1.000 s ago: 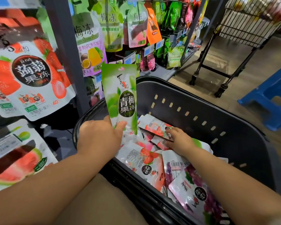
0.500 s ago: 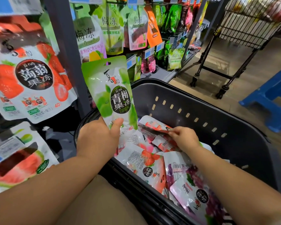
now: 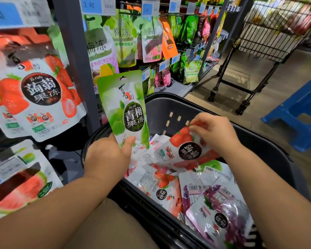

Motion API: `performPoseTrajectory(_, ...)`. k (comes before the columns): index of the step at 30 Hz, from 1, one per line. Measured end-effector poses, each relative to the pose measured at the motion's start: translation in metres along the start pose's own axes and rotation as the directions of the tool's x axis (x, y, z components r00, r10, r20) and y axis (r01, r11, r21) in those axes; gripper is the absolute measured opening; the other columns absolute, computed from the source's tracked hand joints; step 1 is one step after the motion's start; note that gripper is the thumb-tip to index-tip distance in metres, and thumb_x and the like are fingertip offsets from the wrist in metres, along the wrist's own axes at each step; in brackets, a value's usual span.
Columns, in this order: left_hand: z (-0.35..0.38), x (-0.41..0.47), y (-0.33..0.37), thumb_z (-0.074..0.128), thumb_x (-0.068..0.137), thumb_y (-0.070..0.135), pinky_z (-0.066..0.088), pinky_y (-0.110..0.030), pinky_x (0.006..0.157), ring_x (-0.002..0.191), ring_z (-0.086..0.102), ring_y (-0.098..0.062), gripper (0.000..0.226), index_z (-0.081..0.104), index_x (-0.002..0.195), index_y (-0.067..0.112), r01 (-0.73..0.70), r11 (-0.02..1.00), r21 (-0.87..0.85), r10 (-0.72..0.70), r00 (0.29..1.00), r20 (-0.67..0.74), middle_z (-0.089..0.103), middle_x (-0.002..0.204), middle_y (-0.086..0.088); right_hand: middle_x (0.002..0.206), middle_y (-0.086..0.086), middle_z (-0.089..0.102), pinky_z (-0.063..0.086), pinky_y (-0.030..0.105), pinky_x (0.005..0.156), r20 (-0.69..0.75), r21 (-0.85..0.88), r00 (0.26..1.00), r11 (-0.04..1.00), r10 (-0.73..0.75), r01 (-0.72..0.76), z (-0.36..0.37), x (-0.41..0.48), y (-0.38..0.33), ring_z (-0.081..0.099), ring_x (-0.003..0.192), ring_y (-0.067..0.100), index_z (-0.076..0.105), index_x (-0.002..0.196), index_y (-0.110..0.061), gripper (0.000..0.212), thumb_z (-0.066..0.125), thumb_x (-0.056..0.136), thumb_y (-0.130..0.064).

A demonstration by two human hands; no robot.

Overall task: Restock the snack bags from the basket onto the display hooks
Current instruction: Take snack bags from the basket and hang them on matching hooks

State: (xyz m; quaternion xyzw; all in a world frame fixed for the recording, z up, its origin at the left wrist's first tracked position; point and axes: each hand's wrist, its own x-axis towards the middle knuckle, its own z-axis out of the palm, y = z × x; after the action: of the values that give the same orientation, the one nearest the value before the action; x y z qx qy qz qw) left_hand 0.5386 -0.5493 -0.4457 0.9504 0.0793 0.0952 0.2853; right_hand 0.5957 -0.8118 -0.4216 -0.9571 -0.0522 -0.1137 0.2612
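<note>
My left hand (image 3: 107, 157) grips the bottom of a green plum jelly bag (image 3: 124, 106) and holds it upright over the left rim of the black basket (image 3: 269, 141). Over the basket, my right hand (image 3: 215, 133) pinches the top edge of a red strawberry jelly bag (image 3: 184, 146), lifted clear of the pile and tilted. Several more snack bags, strawberry (image 3: 162, 184) and purple grape (image 3: 221, 209), lie in the basket. On the display to the left hang a strawberry bag (image 3: 34, 94) and, below it, a watermelon bag (image 3: 20, 187).
A dark upright post (image 3: 74, 56) divides the display. Further bags hang on hooks behind it (image 3: 149, 40) under blue price tags. A wire trolley (image 3: 269, 29) stands at the back right and a blue plastic stool (image 3: 298, 112) at the right, on a brown floor.
My right hand has risen from the pile with a strawberry bag pinched by its top. My left hand has lifted the green bag higher and to the left.
</note>
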Motion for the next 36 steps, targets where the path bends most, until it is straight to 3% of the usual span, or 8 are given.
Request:
performPoseTrajectory(4, 0.001, 0.0, 0.0, 0.043, 0.098, 0.049, 0.04, -0.039, 0.085, 0.104, 0.057, -0.039, 0.052, 0.065, 0.11, 0.004, 0.017, 1.0, 0.005, -0.017, 1.0, -0.014, 0.065, 0.103, -0.022, 0.103, -0.014, 0.072, 0.045, 0.029, 0.079, 0.186, -0.183, 0.982, 0.982, -0.02, 0.054, 0.021, 0.001, -0.002, 0.064, 0.1, 0.016, 0.066, 0.112, -0.035, 0.02, 0.066, 0.092, -0.033)
performPoseTrajectory(9, 0.0, -0.001, -0.001, 0.048, 0.097, 0.046, 0.04, -0.041, 0.086, 0.1, 0.056, -0.039, 0.049, 0.068, 0.101, 0.001, -0.004, 0.999, -0.039, 0.002, 0.998, -0.064, 0.066, 0.095, -0.023, 0.121, -0.009, 0.064, 0.049, 0.038, 0.084, 0.259, -0.237, 0.966, 0.968, -0.022, 0.086, 0.029, 0.002, 0.001, 0.062, 0.106, 0.026, 0.036, 0.138, -0.041, 0.051, 0.06, 0.094, -0.028)
performPoseTrajectory(13, 0.0, 0.0, -0.001, 0.047, 0.098, 0.046, 0.041, -0.042, 0.086, 0.097, 0.057, -0.041, 0.052, 0.069, 0.097, 0.0, -0.035, 0.999, -0.038, 0.031, 0.996, -0.085, 0.066, 0.09, -0.024, 0.106, 0.001, 0.06, 0.049, 0.039, 0.071, 0.269, -0.324, 0.959, 0.946, 0.092, 0.0, 0.026, 0.005, 0.016, 0.06, 0.091, 0.028, 0.024, 0.139, -0.038, 0.067, 0.063, 0.088, -0.018)
performPoseTrajectory(16, 0.0, 0.001, -0.001, 0.045, 0.1, 0.048, 0.039, -0.041, 0.085, 0.095, 0.057, -0.041, 0.055, 0.068, 0.095, -0.001, -0.043, 0.998, -0.037, 0.04, 0.996, -0.085, 0.064, 0.087, -0.024, 0.096, -0.006, 0.058, 0.044, 0.031, 0.063, 0.196, -0.2, 0.962, 0.968, 0.19, -0.151, 0.024, 0.006, 0.027, 0.056, 0.083, 0.018, 0.045, 0.126, -0.031, 0.046, 0.07, 0.087, -0.022)
performPoseTrajectory(21, 0.002, 0.001, -0.003, 0.047, 0.097, 0.045, 0.038, -0.039, 0.087, 0.098, 0.056, -0.038, 0.048, 0.069, 0.102, 0.004, -0.04, 0.999, -0.014, 0.039, 0.998, -0.056, 0.065, 0.091, -0.021, 0.084, -0.009, 0.065, 0.049, 0.022, 0.058, 0.068, 0.29, 0.944, 0.899, 0.322, -0.327, 0.04, 0.001, 0.029, 0.061, 0.071, 0.009, 0.059, 0.085, -0.027, 0.031, 0.085, 0.074, -0.015)
performPoseTrajectory(25, 0.002, 0.001, -0.003, 0.048, 0.097, 0.045, 0.038, -0.04, 0.086, 0.097, 0.056, -0.039, 0.049, 0.069, 0.1, 0.001, -0.04, 0.999, -0.014, 0.039, 0.997, -0.068, 0.065, 0.089, -0.022, 0.085, -0.008, 0.062, 0.056, 0.029, 0.07, -0.046, 0.489, 0.922, 0.814, 0.384, -0.314, 0.055, -0.004, 0.023, 0.062, 0.079, 0.012, 0.058, 0.084, -0.024, 0.031, 0.086, 0.074, -0.015)
performPoseTrajectory(29, 0.001, 0.001, -0.003, 0.048, 0.097, 0.044, 0.038, -0.04, 0.085, 0.097, 0.057, -0.04, 0.048, 0.068, 0.097, 0.0, -0.044, 0.999, -0.017, 0.043, 0.997, -0.064, 0.065, 0.089, -0.023, 0.087, 0.0, 0.068, 0.058, 0.047, 0.081, 0.03, 0.542, 0.898, 0.748, 0.438, -0.383, 0.072, -0.01, 0.027, 0.069, 0.086, 0.025, 0.063, 0.085, -0.021, 0.024, 0.084, 0.074, -0.016)
performPoseTrajectory(36, -0.001, -0.001, 0.003, 0.047, 0.098, 0.045, 0.037, -0.038, 0.087, 0.099, 0.056, -0.038, 0.043, 0.065, 0.092, 0.006, -0.028, 0.999, -0.042, 0.026, 0.999, -0.038, 0.062, 0.084, -0.016, 0.102, -0.001, 0.069, 0.058, 0.043, 0.086, 0.048, 0.613, 0.886, 0.687, 0.461, -0.391, 0.085, -0.016, 0.032, 0.068, 0.096, 0.021, 0.061, 0.097, -0.031, 0.039, 0.086, 0.072, -0.016)
